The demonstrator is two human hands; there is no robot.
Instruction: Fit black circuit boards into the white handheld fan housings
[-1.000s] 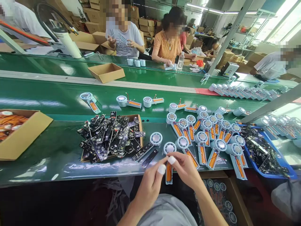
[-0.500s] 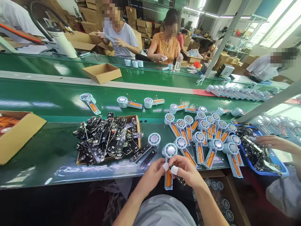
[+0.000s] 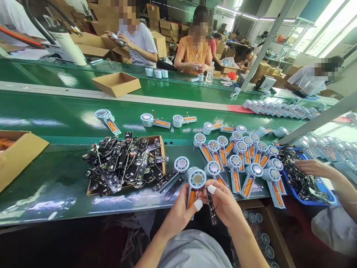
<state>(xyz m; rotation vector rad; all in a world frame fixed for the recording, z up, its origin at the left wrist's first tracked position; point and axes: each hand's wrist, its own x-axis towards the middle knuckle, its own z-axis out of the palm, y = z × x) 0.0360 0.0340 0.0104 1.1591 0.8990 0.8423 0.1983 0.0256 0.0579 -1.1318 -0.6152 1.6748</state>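
Observation:
My left hand (image 3: 181, 214) is closed around the handle of a light-blue handheld fan (image 3: 197, 178), its round head facing up and orange inside the handle. Between the thumb and fingers of my right hand (image 3: 224, 203) is a narrow black circuit board (image 3: 211, 208), hanging down beside the fan. Thin wires run near the top of the board, by the fan's neck. White covers wrap both my thumbs. Left of the fan lies another fan head (image 3: 181, 164) with a black board along its handle, and a loose circuit board (image 3: 174, 188) beside it.
A heap of circuit boards (image 3: 122, 163) overflows a cardboard tray on the left. Several open fans (image 3: 234, 161) crowd the bench to the right. Beyond them a co-worker's hand (image 3: 314, 167) reaches over a blue tray (image 3: 312, 204) of boards. An open carton (image 3: 279, 238) stands below the bench edge.
The board in my right hand has swung out to the right of the fan and now hangs upright. My left hand has shifted onto the fan's handle, and the fan has moved slightly left.

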